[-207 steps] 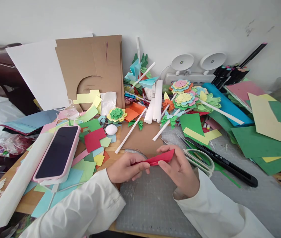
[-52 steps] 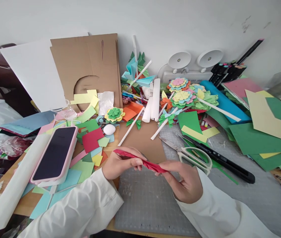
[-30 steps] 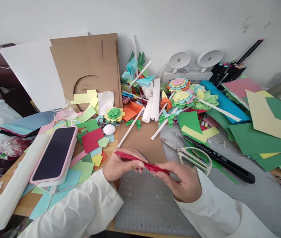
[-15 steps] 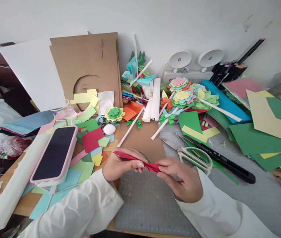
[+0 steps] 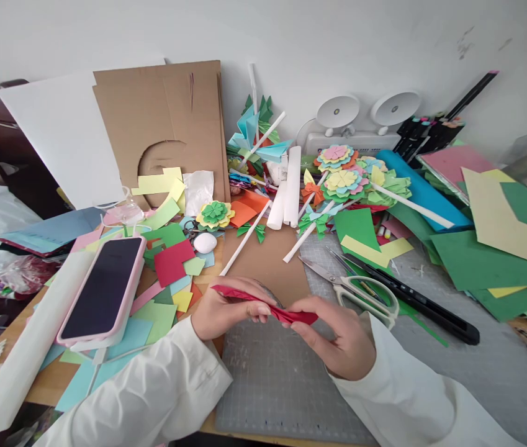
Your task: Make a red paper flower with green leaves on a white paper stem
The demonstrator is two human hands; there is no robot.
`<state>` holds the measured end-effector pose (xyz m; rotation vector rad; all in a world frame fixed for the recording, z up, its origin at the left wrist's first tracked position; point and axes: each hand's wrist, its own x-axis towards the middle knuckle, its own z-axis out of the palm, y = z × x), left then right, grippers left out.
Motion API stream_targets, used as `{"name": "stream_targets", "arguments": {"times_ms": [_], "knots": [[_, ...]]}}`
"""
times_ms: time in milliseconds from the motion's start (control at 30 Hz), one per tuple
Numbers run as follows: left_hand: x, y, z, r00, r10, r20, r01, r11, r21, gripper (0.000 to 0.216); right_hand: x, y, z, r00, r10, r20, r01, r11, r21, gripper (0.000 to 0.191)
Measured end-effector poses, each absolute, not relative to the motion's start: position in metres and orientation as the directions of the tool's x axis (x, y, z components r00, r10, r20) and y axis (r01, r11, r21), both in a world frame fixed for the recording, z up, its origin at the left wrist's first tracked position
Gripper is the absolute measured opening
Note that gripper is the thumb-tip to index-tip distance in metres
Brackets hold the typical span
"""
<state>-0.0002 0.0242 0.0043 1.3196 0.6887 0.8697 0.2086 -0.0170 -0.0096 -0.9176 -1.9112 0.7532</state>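
Note:
Both my hands hold a narrow folded strip of red paper (image 5: 263,303) just above the grey cutting mat (image 5: 272,385). My left hand (image 5: 226,310) pinches its left half, fingers curled over the top edge. My right hand (image 5: 337,335) pinches the right end between thumb and fingers. The strip slopes down from left to right. White sleeves cover both forearms.
White-handled scissors (image 5: 360,292) and a black tool (image 5: 421,307) lie right of my hands. A phone in a pink case (image 5: 102,288) lies at the left among coloured paper scraps. Paper flowers (image 5: 342,180), white paper rolls (image 5: 288,192) and cardboard (image 5: 165,124) stand behind. Green sheets (image 5: 486,267) are at the right.
The red strip was turned from sloping up to the right to sloping down to the right. In the last second my right fingers slid along its right end; the hands stayed in place.

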Motion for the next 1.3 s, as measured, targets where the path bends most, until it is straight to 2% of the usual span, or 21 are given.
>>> {"name": "stream_targets", "arguments": {"times_ms": [233,333,433,533,767,867,933,1000,1067,1133,1300], "knots": [[-0.0007,0.0253,0.0043,0.515,0.855,0.053,-0.161,0.036,0.986,0.011,0.2091,-0.0189,-0.01,-0.347,0.865,0.364,0.19,0.445,-0.875,0.01],[-0.0014,0.0257,0.0033,0.494,0.865,0.086,-0.17,-0.001,0.985,0.012,0.2087,-0.019,-0.0123,-0.353,0.908,0.225,0.028,0.251,-0.968,0.015],[-0.0019,0.0262,0.0015,0.447,0.887,0.115,-0.193,-0.03,0.981,0.01,0.2078,-0.016,-0.0139,-0.346,0.933,0.095,-0.161,0.04,-0.986,0.017],[-0.002,0.0264,0.0001,0.436,0.89,0.129,-0.203,-0.042,0.978,0.01,0.2074,-0.0118,-0.0153,-0.329,0.943,0.049,-0.224,-0.028,-0.974,0.019],[-0.002,0.0255,-0.003,0.42,0.902,0.104,-0.219,-0.011,0.976,0.009,0.205,-0.0107,-0.0174,-0.292,0.953,0.083,-0.302,-0.01,-0.953,0.02],[-0.0008,0.025,-0.0027,0.421,0.902,0.097,-0.223,-0.001,0.975,0.009,0.2036,-0.0117,-0.0143,-0.22,0.966,0.132,-0.254,0.074,-0.964,0.013],[0.0008,0.0244,-0.0016,0.425,0.902,0.081,-0.218,0.015,0.976,0.008,0.2031,-0.0122,-0.0128,-0.191,0.964,0.183,-0.217,0.14,-0.966,0.019],[0.0026,0.0234,-0.0003,0.439,0.896,0.063,-0.205,0.032,0.978,0.009,0.2032,-0.0128,-0.0123,-0.203,0.948,0.244,-0.14,0.219,-0.966,0.022],[0.004,0.0224,0.0012,0.453,0.89,0.052,-0.197,0.044,0.979,0.009,0.2037,-0.0135,-0.0123,-0.223,0.93,0.291,-0.049,0.288,-0.956,0.014],[0.0048,0.0215,0.0023,0.459,0.887,0.047,-0.198,0.051,0.979,0.009,0.2044,-0.0141,-0.0125,-0.22,0.924,0.314,0.006,0.323,-0.946,0.009],[0.0047,0.0214,0.0029,0.463,0.886,0.028,-0.195,0.071,0.978,0.008,0.2053,-0.0152,-0.0147,-0.174,0.926,0.334,0.024,0.343,-0.939,0.006]]}}
